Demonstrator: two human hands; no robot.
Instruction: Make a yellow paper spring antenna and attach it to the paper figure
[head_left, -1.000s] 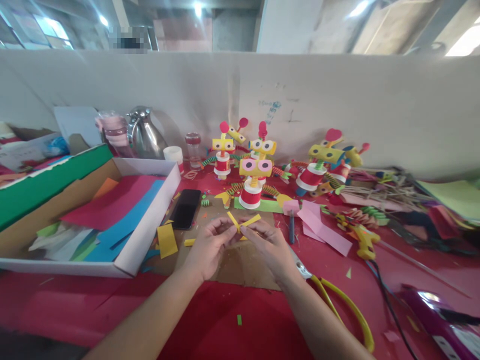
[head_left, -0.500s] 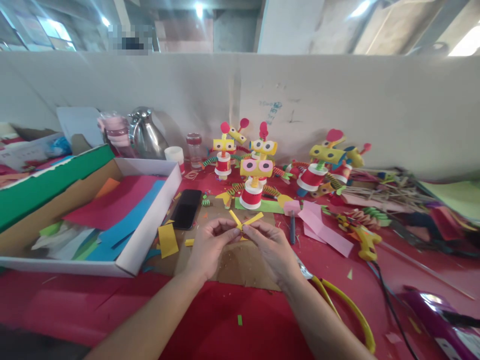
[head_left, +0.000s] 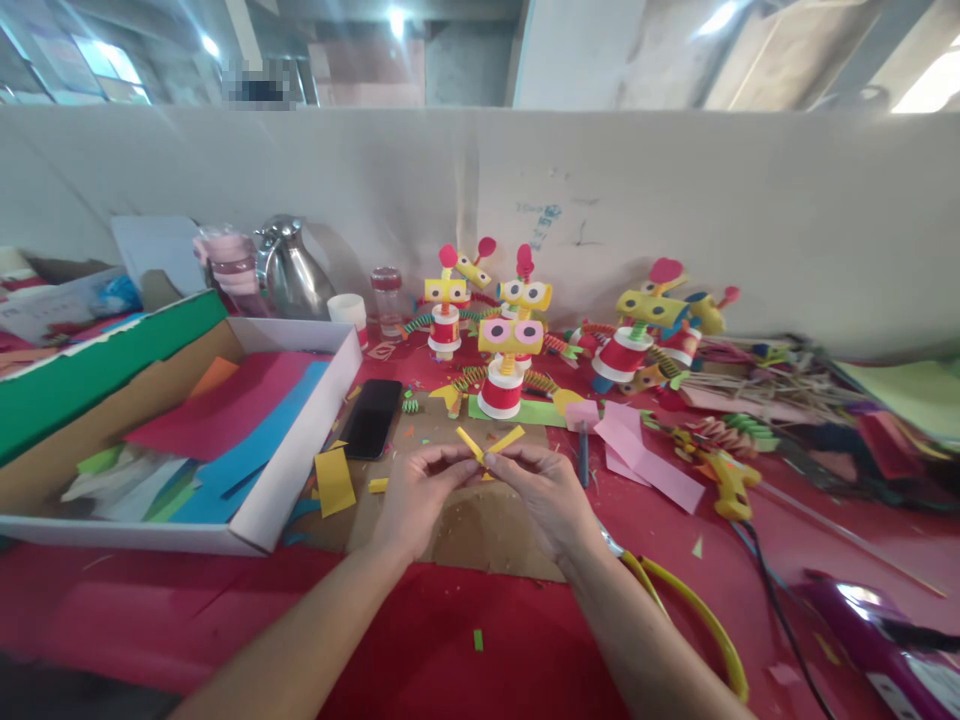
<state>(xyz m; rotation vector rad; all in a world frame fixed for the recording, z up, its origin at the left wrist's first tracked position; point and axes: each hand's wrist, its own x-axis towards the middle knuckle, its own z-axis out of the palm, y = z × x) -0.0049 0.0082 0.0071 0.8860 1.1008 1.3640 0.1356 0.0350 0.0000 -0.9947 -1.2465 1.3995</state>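
1. The thin yellow paper piece [head_left: 506, 438] made a V, with two flat ends poking up and apart.
2. It was above the flat brown cardboard sheet [head_left: 487, 530], in the middle.
3. The left hand [head_left: 412, 495] pinched it at the bottom of the V.
4. The right hand [head_left: 546, 495] pinched it there too.
5. The cardboard lay on the red table [head_left: 450, 640], and a red, white and yellow paper toy [head_left: 501, 388] stood by its far side.
6. A white cardboard box [head_left: 304, 430] sat left; a yellow glue gun [head_left: 731, 485] lay right.
7. A grey wall [head_left: 300, 160] stood far back.
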